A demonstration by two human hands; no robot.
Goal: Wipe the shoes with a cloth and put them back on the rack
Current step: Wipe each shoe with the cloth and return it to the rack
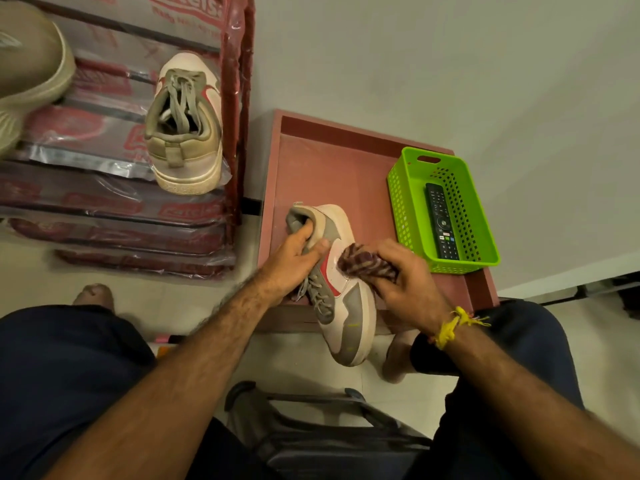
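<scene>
Fingers (pixel 313 245) of the left hand (pixel 294 261) curl round the collar of the sneaker (pixel 341 289), which lies on the red counter (pixel 346 161) with its toe overhanging the near edge. Right hand (pixel 405 282) grips the bunched cloth (pixel 363 263) against the shoe's side. Judgement: a firm hold at the heel and short strokes toward the toe should suit. The green basket (pixel 401 199) holds one remote (pixel 443 221). The second sneaker (pixel 188 129) sits on the rack (pixel 239 109).

Bare forearms, dark navy trousers (pixel 62 375), yellow wrist thread (pixel 450 327).
</scene>
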